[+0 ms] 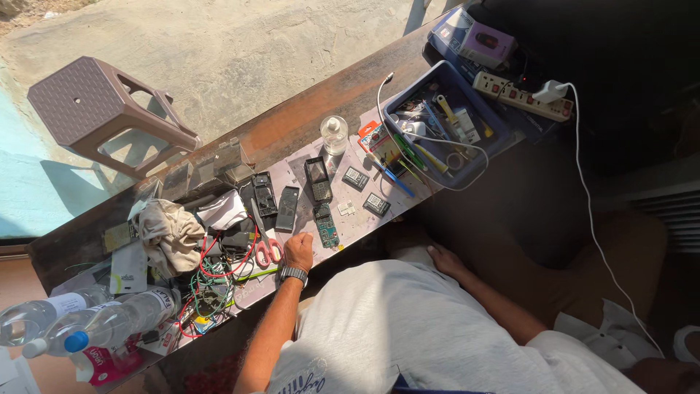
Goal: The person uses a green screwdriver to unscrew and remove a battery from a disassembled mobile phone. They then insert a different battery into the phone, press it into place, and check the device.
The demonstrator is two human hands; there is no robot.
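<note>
Circuit board [326,226], green and narrow, lies on the grey work mat [350,219] near the front edge of the long wooden bench [306,109], just beside the left hand [297,252]. That hand rests on the mat with its fingers curled in on themselves, closed but with nothing visibly held (a dark wristwatch [293,274] sits on the wrist below it). Scissors [267,248] with red handles lie touching or nearly touching the hand on its outer side. The right hand [441,259] lies flat and loosely spread against the person's own body at the bench edge, well apart from the left and holding nothing.

Beyond the board, a phone housing with a keypad [318,179] and a dark back cover [287,209] lie side by side on the mat, with two small dark batteries [356,178] further along. A clear round bottle [334,134] stands behind them. A blue tray [492,138] full of hand tools sits further right, a white cable [590,219] looping over it from a charger plugged into a power strip [521,96]. A crumpled cloth [171,233] and tangled red wires [219,270] crowd the other end, beside plastic water bottles [95,325]. A brown plastic stool [102,113] stands on the ground beyond the bench.
</note>
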